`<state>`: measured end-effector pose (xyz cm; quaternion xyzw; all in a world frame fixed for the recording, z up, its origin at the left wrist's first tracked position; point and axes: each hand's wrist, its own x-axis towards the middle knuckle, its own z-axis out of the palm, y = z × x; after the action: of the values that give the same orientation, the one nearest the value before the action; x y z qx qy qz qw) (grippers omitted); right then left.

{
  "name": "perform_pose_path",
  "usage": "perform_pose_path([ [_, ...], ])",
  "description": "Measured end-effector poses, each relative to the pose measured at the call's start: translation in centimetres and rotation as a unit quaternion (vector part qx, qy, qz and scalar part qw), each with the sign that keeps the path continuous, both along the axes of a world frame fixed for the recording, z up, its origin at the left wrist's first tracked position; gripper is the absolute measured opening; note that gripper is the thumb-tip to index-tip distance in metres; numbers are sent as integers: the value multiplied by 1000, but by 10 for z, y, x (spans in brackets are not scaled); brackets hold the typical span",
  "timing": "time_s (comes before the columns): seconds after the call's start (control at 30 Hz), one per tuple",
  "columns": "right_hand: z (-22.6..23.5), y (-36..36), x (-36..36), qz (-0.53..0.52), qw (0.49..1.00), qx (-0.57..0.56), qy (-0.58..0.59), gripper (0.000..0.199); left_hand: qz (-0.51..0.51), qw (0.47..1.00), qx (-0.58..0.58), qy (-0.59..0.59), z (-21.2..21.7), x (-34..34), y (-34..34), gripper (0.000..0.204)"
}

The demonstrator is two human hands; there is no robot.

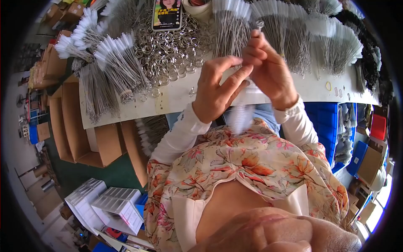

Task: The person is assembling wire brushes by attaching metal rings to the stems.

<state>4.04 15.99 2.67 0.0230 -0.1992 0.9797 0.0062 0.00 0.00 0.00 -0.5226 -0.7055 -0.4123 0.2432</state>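
Both hands grip thin wire brushes (242, 110): left hand (216, 90) half-curled, right hand (268, 69) pinched shut; ring pile (168, 48) at ten o'clock.

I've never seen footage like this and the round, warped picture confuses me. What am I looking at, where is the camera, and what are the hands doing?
The camera sits on a person's head and looks down, so you see their own chest, sleeves and two bare hands. Its wide lens bends straight edges near the rim.

The left hand and right hand are raised together over a white table. Between them they pinch a small bunch of thin wire brushes with white bristles; the exact grip is blurred.

On the table lie many bundles of similar brushes, a heap of metal rings, a phone and a bowl. Cardboard boxes stand at the left, blue bins at the right.
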Motion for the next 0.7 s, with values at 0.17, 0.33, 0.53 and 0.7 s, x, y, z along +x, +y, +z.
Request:
perform_pose_path([
  [0.17, 33, 41, 28, 0, 841, 541, -1, 14, 2, 987, 123, -100, 29, -15, -28, 69],
  [0.33, 25, -10, 36, 11, 660, 741, 123, 10, -221, 904, 10, -364, 35, 27, -4, 77],
  [0.53, 37, 6, 44, 139, 756, 639, 32, 12, -192, 939, -44, -281, 34, 13, -33, 33],
  [0.7, 43, 12, 40, 299, 795, 528, -21, 16, -218, 946, 82, -225, 34, 19, -21, 20],
])
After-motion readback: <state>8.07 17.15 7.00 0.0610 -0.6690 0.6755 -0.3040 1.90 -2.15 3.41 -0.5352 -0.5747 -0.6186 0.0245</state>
